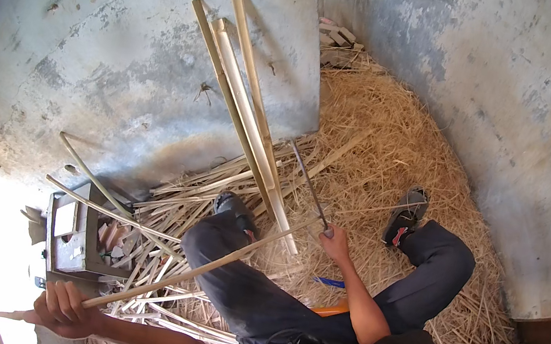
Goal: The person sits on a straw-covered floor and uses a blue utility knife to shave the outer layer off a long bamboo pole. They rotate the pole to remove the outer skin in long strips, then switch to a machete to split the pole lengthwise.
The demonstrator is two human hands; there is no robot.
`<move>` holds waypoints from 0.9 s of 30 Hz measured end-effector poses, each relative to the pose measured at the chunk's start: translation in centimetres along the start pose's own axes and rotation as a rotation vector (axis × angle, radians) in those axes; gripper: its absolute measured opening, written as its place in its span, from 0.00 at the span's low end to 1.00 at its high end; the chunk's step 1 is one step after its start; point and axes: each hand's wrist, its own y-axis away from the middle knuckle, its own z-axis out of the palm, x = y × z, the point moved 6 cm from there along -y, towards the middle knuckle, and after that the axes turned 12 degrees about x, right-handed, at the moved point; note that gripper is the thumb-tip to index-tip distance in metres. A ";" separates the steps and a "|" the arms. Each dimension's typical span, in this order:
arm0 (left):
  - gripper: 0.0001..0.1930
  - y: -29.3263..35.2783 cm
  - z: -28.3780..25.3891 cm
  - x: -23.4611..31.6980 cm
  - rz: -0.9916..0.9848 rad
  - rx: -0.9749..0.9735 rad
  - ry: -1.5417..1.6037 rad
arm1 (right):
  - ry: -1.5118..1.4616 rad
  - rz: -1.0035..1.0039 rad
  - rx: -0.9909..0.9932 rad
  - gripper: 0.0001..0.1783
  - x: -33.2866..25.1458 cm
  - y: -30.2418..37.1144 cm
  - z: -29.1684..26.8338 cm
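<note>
My left hand (67, 310), out at the lower left, is wrapped round a long split-bamboo strip (202, 270). The strip slants up and right across my left leg, and its far end lies close to my right hand. In my right hand (334, 244) is the handle of a long, narrow knife (309, 186), its dark blade pointing up and left, away from me. The blade's lower part is near the strip's end; whether they touch I cannot tell. Pale shavings (382, 138) cover the floor between and beyond my feet.
Several split bamboo lengths (246, 106) lean on the left wall, their lower ends between my legs. Loose strips (166, 201) lie heaped beside my left foot. A box of scraps (84, 242) stands at the left. Near my right forearm are a blue object (328, 282) and something orange (332, 308).
</note>
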 end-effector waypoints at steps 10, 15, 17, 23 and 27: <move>0.30 5.5 16.6 0.5 -0.467 -0.761 1.036 | -0.526 0.551 0.223 0.13 2.4 -1.4 -1.6; 0.30 12.7 26.2 3.6 -0.645 -1.121 1.266 | -0.710 0.549 0.186 0.18 0.0 -1.3 -3.6; 0.31 15.5 29.3 2.5 -0.692 -1.144 1.196 | -0.724 0.557 0.165 0.22 0.2 -1.2 -3.8; 0.31 23.4 37.0 1.2 -0.731 -1.282 0.798 | -0.805 0.701 -0.023 0.34 -3.2 2.3 -2.5; 0.36 26.4 40.9 1.9 -0.575 -1.229 0.714 | -0.841 0.794 -0.222 0.34 -6.6 5.4 -1.2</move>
